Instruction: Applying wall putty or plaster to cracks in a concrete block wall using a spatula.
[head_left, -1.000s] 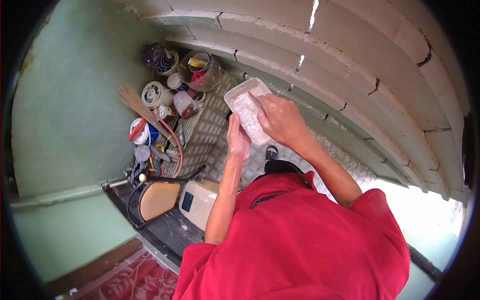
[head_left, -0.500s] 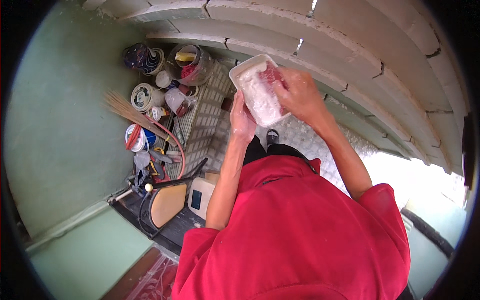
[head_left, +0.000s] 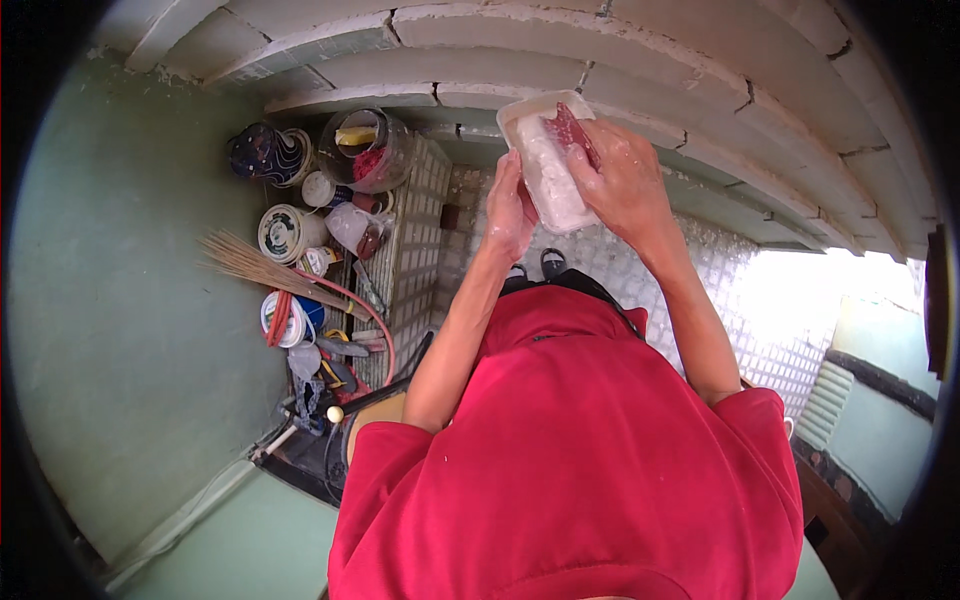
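A white shallow tray (head_left: pixel 517 115) is tilted in front of me, with a layer of white paste (head_left: pixel 552 180) inside. My left hand (head_left: pixel 510 212) is closed on its left side, thumb along the rim. My right hand (head_left: pixel 632 182) grips a flat red scraper (head_left: pixel 570 130) smeared with white, its edge over the paste at the tray's far right. The right fingers hide much of the scraper and the tray's right rim. White residue marks both hands.
A wall of pale blocks (head_left: pixel 560 30) rises beyond the tray. Along the green wall at left, a ledge holds white buckets (head_left: pixel 285 235), a clear tub (head_left: pixel 398 165), a twig broom (head_left: pixel 245 262) and a pink hose (head_left: pixel 380 325). Bright light falls on patterned floor tiles (head_left: pixel 735 290) at right.
The view has shifted, and most of the chair at lower left is out of sight. Tray and hands sit slightly farther right. The red scraper has moved toward the tray's far end.
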